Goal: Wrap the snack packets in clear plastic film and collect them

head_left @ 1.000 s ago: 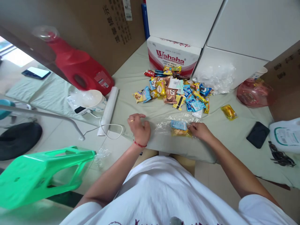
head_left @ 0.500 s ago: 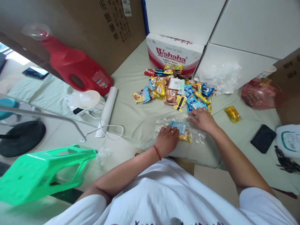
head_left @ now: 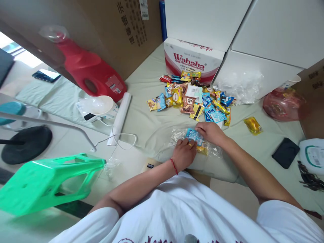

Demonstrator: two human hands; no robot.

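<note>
A clear plastic bag (head_left: 177, 135) lies on the pale green cloth near the table's front edge, with a blue packet (head_left: 192, 135) and a yellow snack inside it. My left hand (head_left: 184, 153) rests on the bag's near side, fingers pinching the plastic by the blue packet. My right hand (head_left: 210, 132) lies on the bag's far side, fingers curled onto the same packet. Just beyond both hands spreads a pile of small wrapped snacks (head_left: 194, 99).
A Wahaha carton (head_left: 192, 60) and white boxes stand behind the pile. A lone yellow snack (head_left: 252, 125), a black pouch (head_left: 285, 152) and a red bag (head_left: 283, 104) lie right. A red jug (head_left: 88, 72), white scale (head_left: 97, 107) and white roll (head_left: 119, 118) lie left; a green stool (head_left: 48, 182) stands below.
My left hand moved from the bare cloth at the left onto the bag. My right hand went up to the snack pile's edge, then came back onto the bag.
</note>
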